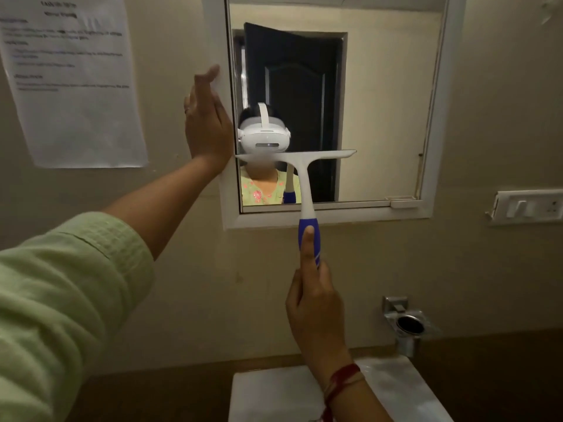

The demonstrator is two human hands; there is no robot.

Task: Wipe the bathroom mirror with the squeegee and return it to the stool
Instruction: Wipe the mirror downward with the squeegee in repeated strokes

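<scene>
A wall mirror [380, 117] in a white frame hangs straight ahead. A squeegee [301, 178] with a white head and blue handle lies against the lower left part of the glass, blade level. My right hand [313, 296] grips the blue handle from below, thumb stretched up along it. My left hand [207, 123] presses flat, fingers straight, against the mirror's left frame edge. The stool is not in view.
A printed paper sheet [73, 80] is taped to the wall at left. A white switch plate [530, 207] sits right of the mirror, a chrome holder [408, 324] below it. A white basin edge [274, 391] lies under my right arm.
</scene>
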